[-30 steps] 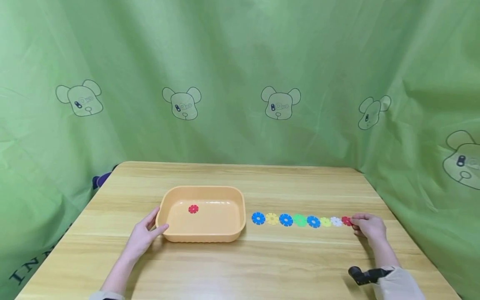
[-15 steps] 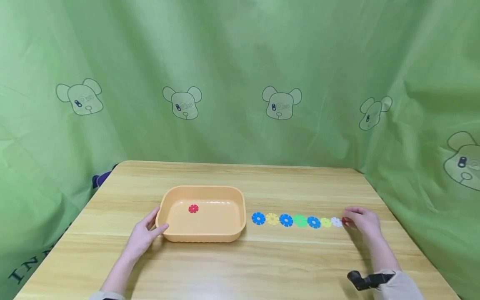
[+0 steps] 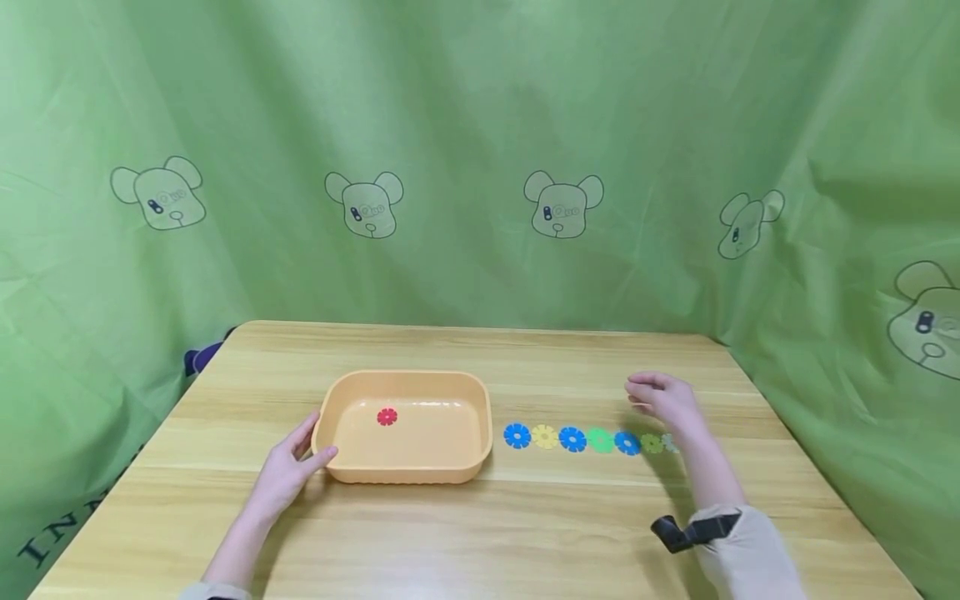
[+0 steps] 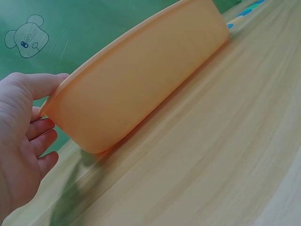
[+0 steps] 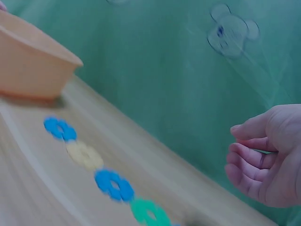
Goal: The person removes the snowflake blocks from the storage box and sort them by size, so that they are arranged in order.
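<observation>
A peach plastic tray (image 3: 401, 475) stands left of the table's middle with one red snowflake disc (image 3: 387, 417) inside. My left hand (image 3: 285, 472) grips the tray's left end; in the left wrist view its thumb lies against the rim. Right of the tray runs a row of notched plastic snowflake discs: blue (image 3: 517, 436), yellow (image 3: 545, 437), blue (image 3: 572, 440), green (image 3: 600, 441), blue (image 3: 627, 443), lime (image 3: 652, 443) and white (image 3: 670, 442). My right hand (image 3: 666, 402) is raised behind the row's right part, fingers loosely curled, nothing visible in them. Its forearm hides the row's right end.
The wooden table (image 3: 465, 533) fills the lower view. A green curtain (image 3: 465, 100) with printed bear heads hangs behind and beside it. A black camera mount (image 3: 693, 531) sits on my right wrist. A purple object (image 3: 201, 359) shows at the table's left edge.
My right hand has left the red disc at the row's right end and moved up and left. That disc is out of sight now. My left hand and the tray stay put.
</observation>
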A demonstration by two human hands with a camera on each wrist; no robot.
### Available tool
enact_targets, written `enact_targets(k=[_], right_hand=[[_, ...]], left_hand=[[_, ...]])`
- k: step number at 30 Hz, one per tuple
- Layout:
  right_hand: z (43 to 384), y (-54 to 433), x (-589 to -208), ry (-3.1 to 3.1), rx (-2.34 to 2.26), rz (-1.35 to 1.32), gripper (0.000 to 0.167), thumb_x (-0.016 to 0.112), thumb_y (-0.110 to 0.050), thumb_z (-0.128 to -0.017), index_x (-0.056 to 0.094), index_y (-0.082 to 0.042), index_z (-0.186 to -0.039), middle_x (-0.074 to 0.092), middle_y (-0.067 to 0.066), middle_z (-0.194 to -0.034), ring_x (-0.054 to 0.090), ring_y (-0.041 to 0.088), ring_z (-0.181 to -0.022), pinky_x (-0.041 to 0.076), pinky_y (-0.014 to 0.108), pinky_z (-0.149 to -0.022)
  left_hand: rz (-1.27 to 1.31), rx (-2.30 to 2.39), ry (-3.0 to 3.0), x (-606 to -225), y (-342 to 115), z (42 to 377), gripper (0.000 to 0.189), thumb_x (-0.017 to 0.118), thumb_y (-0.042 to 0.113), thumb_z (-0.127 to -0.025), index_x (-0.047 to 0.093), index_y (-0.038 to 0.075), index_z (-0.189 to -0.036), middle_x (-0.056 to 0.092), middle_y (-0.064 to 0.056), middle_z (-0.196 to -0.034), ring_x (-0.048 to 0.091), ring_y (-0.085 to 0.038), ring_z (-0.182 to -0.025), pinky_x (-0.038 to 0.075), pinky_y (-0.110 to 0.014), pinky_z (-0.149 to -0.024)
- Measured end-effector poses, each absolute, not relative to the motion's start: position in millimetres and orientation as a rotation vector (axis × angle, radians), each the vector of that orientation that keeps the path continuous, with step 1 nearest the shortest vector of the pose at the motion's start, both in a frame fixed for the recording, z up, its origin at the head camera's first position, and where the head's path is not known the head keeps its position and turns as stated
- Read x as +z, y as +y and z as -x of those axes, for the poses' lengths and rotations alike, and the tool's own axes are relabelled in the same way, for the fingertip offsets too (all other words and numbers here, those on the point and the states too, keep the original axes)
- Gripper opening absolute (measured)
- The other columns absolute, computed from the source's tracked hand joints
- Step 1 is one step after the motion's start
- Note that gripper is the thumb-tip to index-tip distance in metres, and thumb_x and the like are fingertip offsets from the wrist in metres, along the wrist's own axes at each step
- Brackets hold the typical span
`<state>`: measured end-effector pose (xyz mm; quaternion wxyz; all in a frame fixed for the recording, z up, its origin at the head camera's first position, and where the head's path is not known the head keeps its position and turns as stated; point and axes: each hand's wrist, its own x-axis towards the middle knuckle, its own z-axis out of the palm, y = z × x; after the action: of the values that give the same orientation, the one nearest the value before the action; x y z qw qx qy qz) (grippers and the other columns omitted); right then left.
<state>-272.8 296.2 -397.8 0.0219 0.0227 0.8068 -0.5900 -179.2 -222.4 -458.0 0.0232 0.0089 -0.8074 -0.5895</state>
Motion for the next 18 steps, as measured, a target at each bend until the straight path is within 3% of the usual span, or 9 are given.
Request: enact_targets(k=[8, 18], right_hand=[[280.8, 240.5, -385.2, 2.428, -1.899, 0.049, 0.042, 0.059, -0.009, -0.090, 0.046, 0.017, -0.121, 0.062, 0.005, -0.093, 0.059, 0.007, -0.077, 0.054, 0.025, -0.076], [291.6, 164.2, -376.5, 2.413, -1.783, 0.214, 0.035, 0.062, -0.005, -0.087, 0.053, 0.013, -0.115, 0.063, 0.015, -0.096, 0.060, 0.016, -0.078, 0.055, 0.032, -0.077]], left_hand=[[-0.031, -1.816, -2.528, -455.9, -224.4, 179.8, 0.073, 0.065, 0.017, -0.088, 0.024, -0.001, -0.145, 0.022, -0.022, -0.149, 0.022, -0.039, -0.134, 0.025, -0.045, -0.108], [-0.053, -1.803, -2.563, -455.0, -225.3, 177.9, 0.076, 0.065, 0.022, -0.088, 0.022, 0.001, -0.146, 0.018, -0.021, -0.150, 0.015, -0.042, -0.136, 0.014, -0.052, -0.111]])
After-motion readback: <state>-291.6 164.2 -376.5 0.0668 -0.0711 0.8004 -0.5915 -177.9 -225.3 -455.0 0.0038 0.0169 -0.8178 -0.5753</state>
